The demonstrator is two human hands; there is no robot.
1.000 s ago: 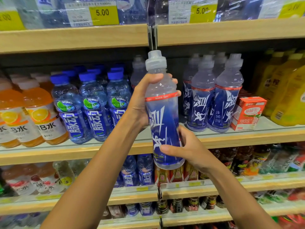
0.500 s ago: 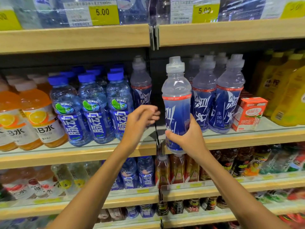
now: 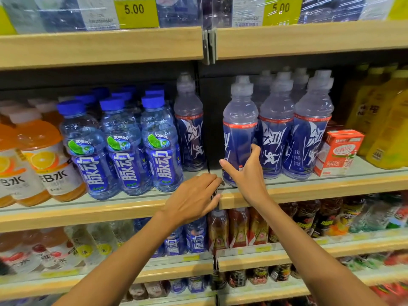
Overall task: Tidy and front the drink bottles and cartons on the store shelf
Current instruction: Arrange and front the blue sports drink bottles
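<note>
A clear sports bottle with a dark blue label stands upright at the front of the middle shelf, left of two matching bottles. My right hand grips its lower part, thumb to the left and fingers round the right side. My left hand hovers at the shelf's front edge beside the divider gap, fingers relaxed and holding nothing. Another matching bottle stands alone left of the divider.
Blue-capped water bottles and orange drink bottles fill the shelf's left half. A red and white carton and yellow bottles stand to the right. Shelves above and below hold more drinks, with yellow price tags.
The blue-labelled bottle went from held up in both hands to standing on the shelf. My left hand let go and dropped to the shelf edge; my right hand stays on the bottle.
</note>
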